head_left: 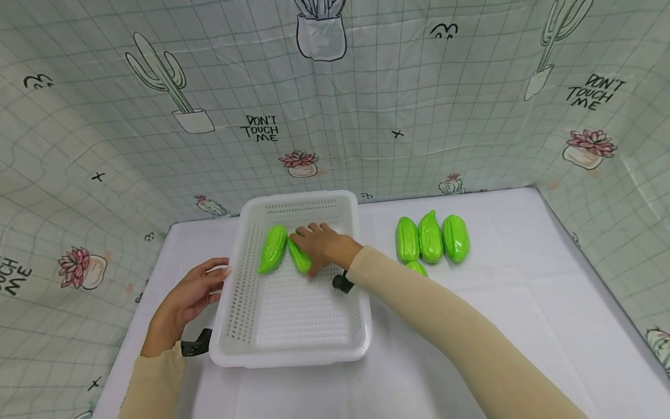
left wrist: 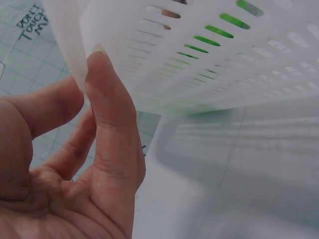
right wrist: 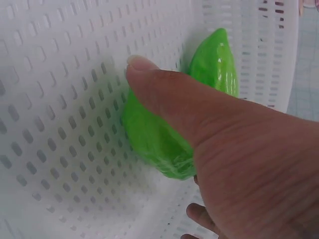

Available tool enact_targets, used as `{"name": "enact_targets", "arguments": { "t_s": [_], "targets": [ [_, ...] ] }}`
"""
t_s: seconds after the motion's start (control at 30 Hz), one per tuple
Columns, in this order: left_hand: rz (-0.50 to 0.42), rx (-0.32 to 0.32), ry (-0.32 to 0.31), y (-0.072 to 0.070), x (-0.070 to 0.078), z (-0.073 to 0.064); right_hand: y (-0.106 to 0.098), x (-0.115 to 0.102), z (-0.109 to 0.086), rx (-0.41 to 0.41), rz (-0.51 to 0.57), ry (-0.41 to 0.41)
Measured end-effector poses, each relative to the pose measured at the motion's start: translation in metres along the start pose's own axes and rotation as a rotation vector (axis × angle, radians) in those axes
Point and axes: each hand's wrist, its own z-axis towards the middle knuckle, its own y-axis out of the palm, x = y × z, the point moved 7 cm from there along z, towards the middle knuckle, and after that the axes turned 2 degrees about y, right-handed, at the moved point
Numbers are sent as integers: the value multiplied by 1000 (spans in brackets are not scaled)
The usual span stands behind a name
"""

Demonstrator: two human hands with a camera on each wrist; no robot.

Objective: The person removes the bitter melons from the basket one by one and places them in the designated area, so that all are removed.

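Beige sleeve point(head_left: 460, 331) of the right arm crosses the white tabletop point(head_left: 549, 326) and passes over the right rim of a perforated white basket point(head_left: 293, 356). Left hand point(head_left: 191, 294) touches the left rim, its fingers loosely bent. Right hand point(head_left: 324, 247) spreads its fingers over a green gourd point(head_left: 298, 256) inside, thumb seemingly against it, contact partly hidden. Another gourd point(head_left: 273, 250) lies just left; four more gourds point(head_left: 431, 238) lie right of the basket.

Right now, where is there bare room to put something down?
On the table, between the green gourds and its right edge; also the near end of the basket. It's crowded farther in, around two more gourds and the right hand.
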Motion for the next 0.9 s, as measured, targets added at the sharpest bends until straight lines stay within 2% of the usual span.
{"name": "enact_targets", "arguments": {
  "t_s": [0.23, 0.5, 0.9],
  "targets": [
    [23, 1, -2, 1, 0, 0, 2, -2, -2, -11, -14, 0],
    [14, 1, -3, 1, 0, 0, 2, -9, -4, -18, -83, -22],
    [15, -17, 1, 1, 1, -2, -18, -20, -24, 20, -88, -46]
  ]
}}
